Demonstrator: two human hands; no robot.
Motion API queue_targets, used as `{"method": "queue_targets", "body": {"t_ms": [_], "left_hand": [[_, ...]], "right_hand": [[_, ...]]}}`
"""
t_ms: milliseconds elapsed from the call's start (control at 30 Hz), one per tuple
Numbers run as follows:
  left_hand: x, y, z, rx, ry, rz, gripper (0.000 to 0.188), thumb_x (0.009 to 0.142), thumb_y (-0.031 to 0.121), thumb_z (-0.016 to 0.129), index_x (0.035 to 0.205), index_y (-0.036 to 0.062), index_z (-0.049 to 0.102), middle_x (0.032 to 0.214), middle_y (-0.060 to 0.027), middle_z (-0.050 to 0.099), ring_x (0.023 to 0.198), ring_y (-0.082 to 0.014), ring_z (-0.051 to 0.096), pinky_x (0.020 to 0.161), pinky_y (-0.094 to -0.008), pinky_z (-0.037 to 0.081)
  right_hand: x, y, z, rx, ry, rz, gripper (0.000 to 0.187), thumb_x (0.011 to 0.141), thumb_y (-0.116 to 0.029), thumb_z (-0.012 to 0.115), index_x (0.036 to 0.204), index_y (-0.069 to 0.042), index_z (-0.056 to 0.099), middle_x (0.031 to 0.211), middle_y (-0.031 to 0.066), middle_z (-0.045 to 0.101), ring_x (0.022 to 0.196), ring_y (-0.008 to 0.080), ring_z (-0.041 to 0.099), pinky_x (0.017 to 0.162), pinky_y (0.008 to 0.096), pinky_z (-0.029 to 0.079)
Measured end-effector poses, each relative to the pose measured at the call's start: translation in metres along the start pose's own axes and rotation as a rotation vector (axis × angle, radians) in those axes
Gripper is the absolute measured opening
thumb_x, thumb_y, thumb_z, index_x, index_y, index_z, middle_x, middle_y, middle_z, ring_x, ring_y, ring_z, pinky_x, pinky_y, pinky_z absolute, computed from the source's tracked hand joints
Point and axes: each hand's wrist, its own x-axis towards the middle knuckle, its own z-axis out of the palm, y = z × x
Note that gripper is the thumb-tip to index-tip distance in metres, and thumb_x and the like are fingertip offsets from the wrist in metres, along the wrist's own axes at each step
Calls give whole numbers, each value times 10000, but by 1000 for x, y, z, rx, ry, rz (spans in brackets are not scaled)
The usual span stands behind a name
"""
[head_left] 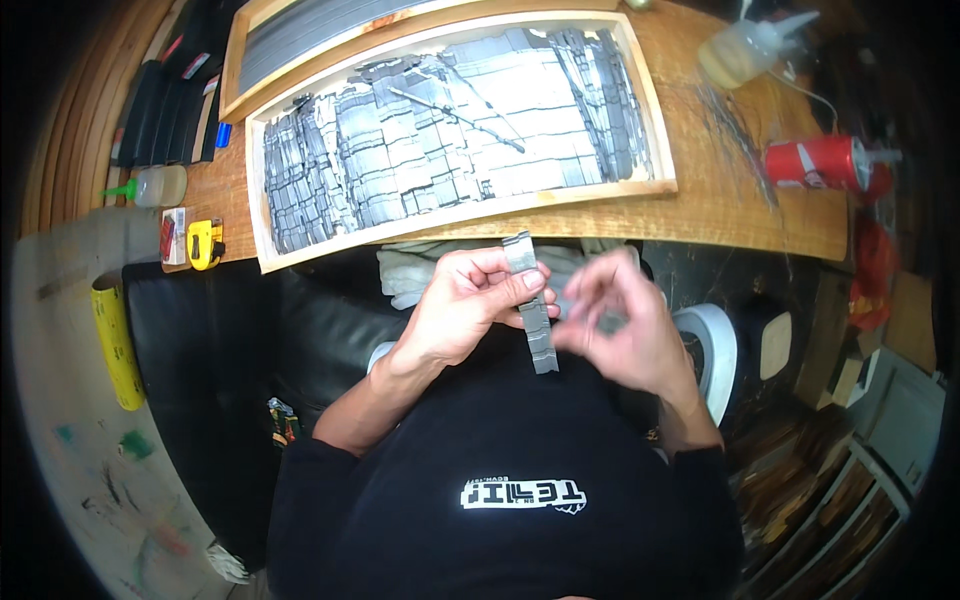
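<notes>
My left hand (468, 305) grips a narrow stack of grey strips (530, 300) held upright in front of my chest, thumb pressed on its side. My right hand (622, 320) is just right of the stack, blurred, fingers partly curled near its middle; whether it touches the strips or holds anything I cannot tell. Beyond my hands lies a wooden tray (660, 180) filled with many grey strips laid in rows, with a thin dark rod lying across them.
A second wooden tray (235, 70) sits behind the first. On the wooden table stand a squeeze bottle (745, 48), a red can (815, 162), a small green-capped bottle (160, 185) and a yellow tape measure (204, 243). A white tape roll (715, 350) is at right.
</notes>
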Motion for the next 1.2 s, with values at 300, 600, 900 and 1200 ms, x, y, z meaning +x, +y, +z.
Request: {"method": "queue_targets", "body": {"t_ms": [300,600,900,1200], "left_hand": [[6,-7,2,-98,85,-2,241,1063,120,666,1253,-25,698,1091,-190,785,1011,-301,792,842,-377,682],[6,-11,4,105,68,77,188,1018,177,755,1131,27,746,1021,-106,806,941,-184,793,690,-241,580],[9,-15,0,118,135,104,189,1037,148,722,1170,13,730,1034,-135,801,933,-226,799,688,-257,610],[6,-13,-5,291,152,194,182,1039,135,719,1142,-14,736,1004,-155,805,926,-204,790,745,-276,618]], "right_hand": [[-38,47,24,95,-99,-143,226,844,43,840,1065,6,808,972,148,813,872,240,805,773,301,637],[-40,55,41,212,-65,-30,137,895,41,809,1028,23,777,1037,138,809,863,180,784,767,284,626],[-46,51,42,432,149,251,230,930,29,804,950,6,576,940,108,754,849,118,741,748,259,617],[-41,52,45,299,276,200,133,952,43,766,993,37,640,902,124,775,817,140,761,749,257,622]]}}
